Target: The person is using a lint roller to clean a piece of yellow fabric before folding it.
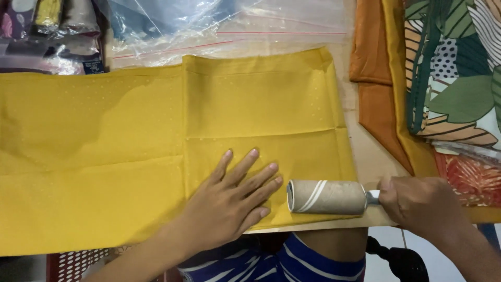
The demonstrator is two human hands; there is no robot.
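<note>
On yellow cloth (130,141): left hand (229,201) flat, fingers spread; right hand (417,201) grip clamped on lint roller (326,197).

You are finding open room running leftward across the flat yellow cloth (104,156), while the clear plastic bags (219,31) are crowding its far edge, the folded orange fabric (373,78) and leaf-print fabrics (459,73) are blocking the right, and only a narrow strip of bare table (368,156) is lying between.
</note>
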